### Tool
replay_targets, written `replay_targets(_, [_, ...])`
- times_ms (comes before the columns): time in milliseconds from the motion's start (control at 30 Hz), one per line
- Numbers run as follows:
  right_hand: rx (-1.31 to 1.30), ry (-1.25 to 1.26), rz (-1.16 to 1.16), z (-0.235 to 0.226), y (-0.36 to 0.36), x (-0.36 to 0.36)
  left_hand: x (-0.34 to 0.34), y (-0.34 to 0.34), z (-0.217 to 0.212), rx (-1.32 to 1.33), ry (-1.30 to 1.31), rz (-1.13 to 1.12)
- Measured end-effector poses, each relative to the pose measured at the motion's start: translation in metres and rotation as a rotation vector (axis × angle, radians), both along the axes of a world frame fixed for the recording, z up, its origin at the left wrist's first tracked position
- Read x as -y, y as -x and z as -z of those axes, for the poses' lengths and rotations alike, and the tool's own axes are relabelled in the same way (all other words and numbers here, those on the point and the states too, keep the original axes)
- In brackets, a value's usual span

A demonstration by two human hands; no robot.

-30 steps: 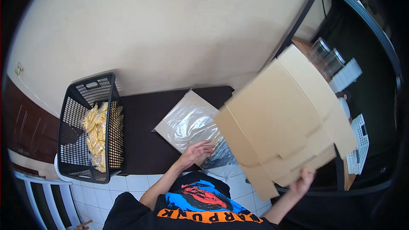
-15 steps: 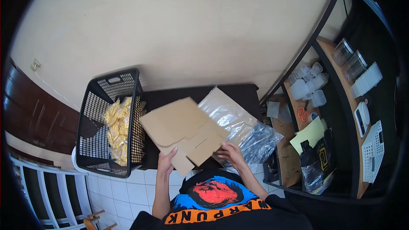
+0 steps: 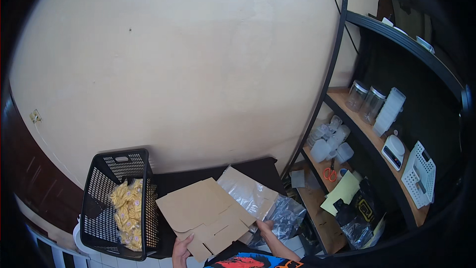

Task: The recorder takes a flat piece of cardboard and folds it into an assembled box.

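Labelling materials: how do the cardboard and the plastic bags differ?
The cardboard is brown, opaque, a flat cut sheet; the plastic bags are clear, shiny, crinkled. The left hand holds the cardboard's near edge; the right hand rests at the bags. The cardboard overlaps the bags. Both lie on the dark table.

The flat cardboard sheet (image 3: 206, 214) was plain brown. The mesh basket (image 3: 101, 208) was black, its packets (image 3: 126, 208) yellow. The bags (image 3: 263, 201) were clear, the scissors (image 3: 329, 172) orange-handled.

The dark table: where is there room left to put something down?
Bare strip of dark table behind the flat cardboard, between the black basket and clear plastic bags. The front is crowded: both hands hold the cardboard.
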State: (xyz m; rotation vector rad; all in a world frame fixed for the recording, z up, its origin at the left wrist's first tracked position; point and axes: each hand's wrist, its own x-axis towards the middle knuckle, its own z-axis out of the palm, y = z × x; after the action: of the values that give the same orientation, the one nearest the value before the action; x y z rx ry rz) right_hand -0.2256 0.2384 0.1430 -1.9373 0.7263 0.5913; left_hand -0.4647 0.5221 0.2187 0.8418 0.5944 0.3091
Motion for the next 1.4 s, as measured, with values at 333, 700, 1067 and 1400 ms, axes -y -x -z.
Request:
replay_targets(333, [0.023,-0.072,0.095,0.11,-0.045,0.003,-0.001,-0.034,0.014,0.072,0.101,0.073])
replay_targets(700, [0.078,-0.263,0.054,0.101,-0.04,0.013,0.027,-0.02,0.019,0.034,0.136,0.076])
replay_targets(1067, [0.143,-0.485,0.038,0.069,-0.045,0.009,0.035,-0.018,0.018,-0.004,0.176,0.114])
replay_targets(1400, [0.187,-0.676,0.025,0.041,-0.047,0.029,0.019,-0.017,0.007,0.12,0.187,0.177])
